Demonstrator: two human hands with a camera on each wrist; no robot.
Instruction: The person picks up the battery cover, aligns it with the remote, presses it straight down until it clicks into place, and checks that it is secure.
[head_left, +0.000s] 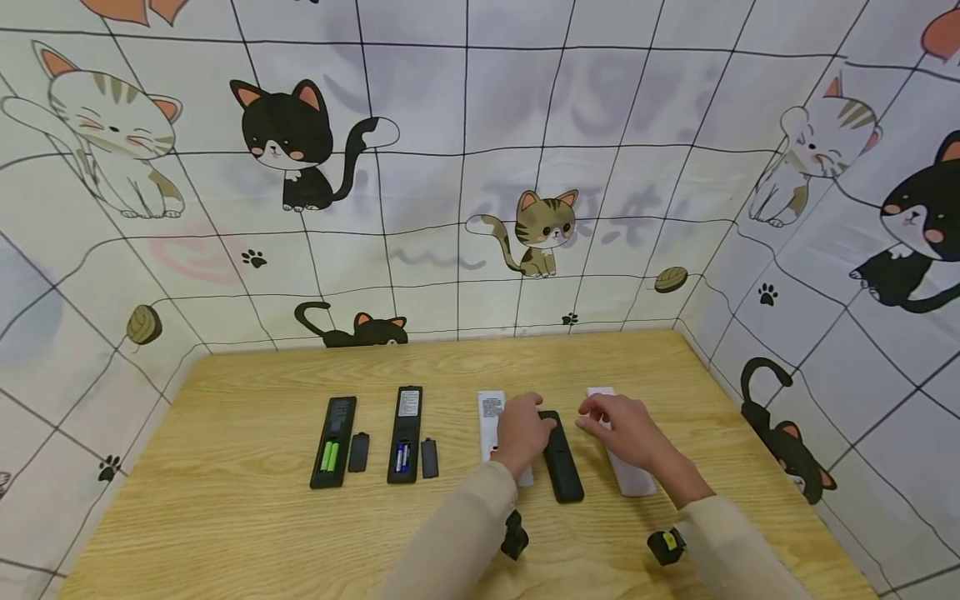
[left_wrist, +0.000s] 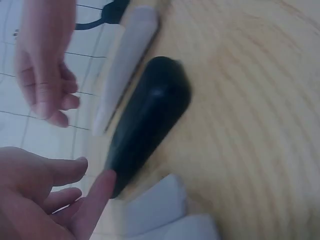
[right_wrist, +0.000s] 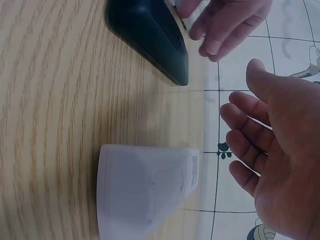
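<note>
Apparently, the remotes are set out in a row on the wooden table (head_left: 247, 517) so that each has its own space. Furthest left lies a black remote with green batteries (head_left: 327, 456), its bay uncovered, and a battery cover (head_left: 359, 452) just beside it. Next, a slimmer black remote with blue batteries (head_left: 402, 458) has a smaller cover (head_left: 429, 458) at its right side; I judge the covers are laid there to keep the pairs matched. Then comes a labelled white remote (head_left: 491, 410), largely blocked by my left hand (head_left: 522, 433), so I can't tell its bay's state.

That hand has thumb and fingers apart, pinching nothing, the thumb at the far end of the plain black remote (head_left: 564, 468); whether it touches, I can't tell. This remote lies between my hands, back up with its panel on, probably for access to the battery side. My right hand (head_left: 626, 429) hovers, fingers loosely bent and holding nothing, above the rightmost white remote (head_left: 633, 477), also back up and partly hidden by it. Beyond the table hangs a cat-print sheet (head_left: 427, 192).
</note>
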